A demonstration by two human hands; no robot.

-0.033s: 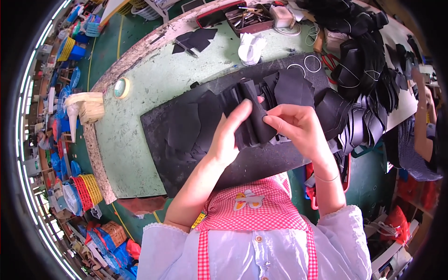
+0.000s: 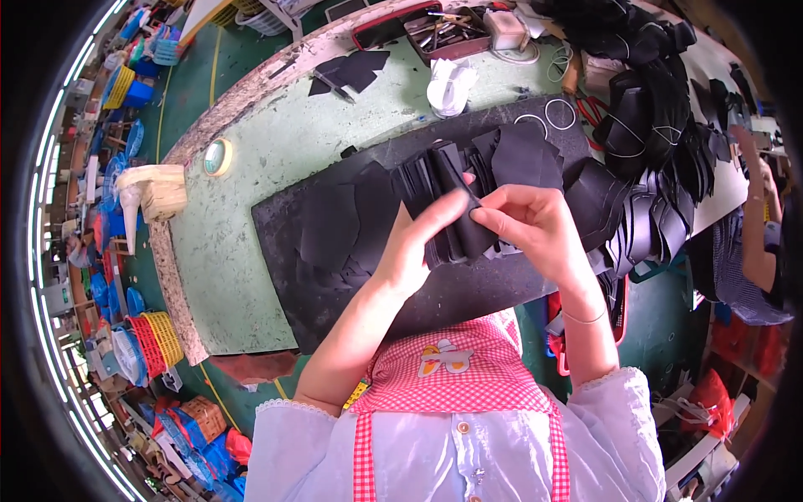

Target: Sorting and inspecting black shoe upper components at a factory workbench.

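Note:
My left hand (image 2: 411, 244) is closed round a stack of black leather-like pieces (image 2: 456, 238), its thumb pressed across the top piece and its other fingers mostly hidden beneath. The pieces stand fanned, with their edges spread. At the stack's right edge, my right hand (image 2: 535, 224) pinches the edge of one piece between thumb and forefinger. Under both hands lies a dark board (image 2: 393, 314). Loose black cut pieces (image 2: 330, 222) spread on the board to the left. More black pieces (image 2: 527, 159) lie just beyond my right hand.
Tied bundles of black pieces (image 2: 640, 117) crowd the right side. Two pale rings (image 2: 559, 100), red-handled scissors (image 2: 592, 109), a white roll (image 2: 450, 88) and a tool box (image 2: 447, 35) stand farther back. A tape roll (image 2: 218, 157) sits left. Another person's arm (image 2: 757, 217) shows far right.
My left thumb has moved right across the top piece, closer to my right fingertips. The edges at the stack's left side now show more fanned out. My right hand stays nearly in place.

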